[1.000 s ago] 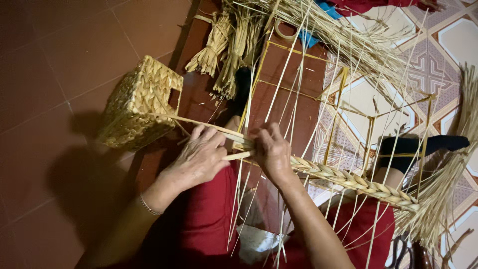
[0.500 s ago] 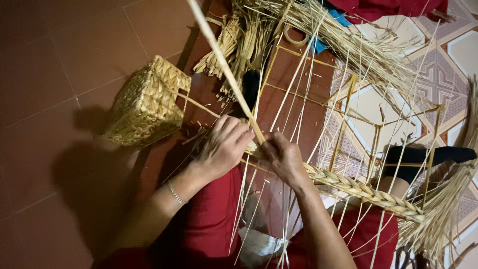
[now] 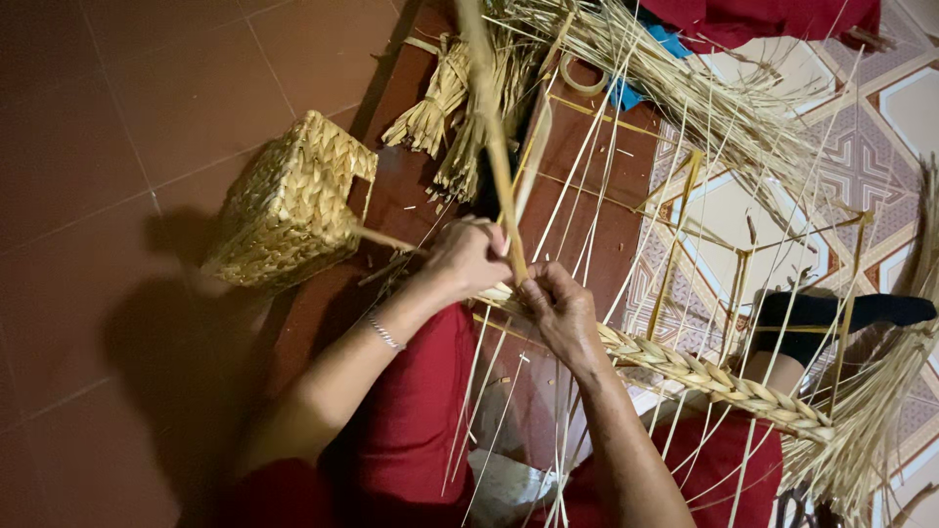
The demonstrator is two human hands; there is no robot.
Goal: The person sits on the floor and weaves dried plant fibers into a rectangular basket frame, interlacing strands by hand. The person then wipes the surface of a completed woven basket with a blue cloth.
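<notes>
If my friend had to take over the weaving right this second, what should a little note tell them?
Left hand: closed on a long flat straw strand that rises toward the camera.
Right hand: pinching the same strand where it meets the braided edge.
Things: thin frame with many loose straws across it, resting over the lap; finished woven basket on the floor to the left; straw bundles beyond the hands.
Done: the braid runs from the hands to the frame's right corner.
Left: the edge left of the hands shows no braid yet; loose straws hang free.
</notes>
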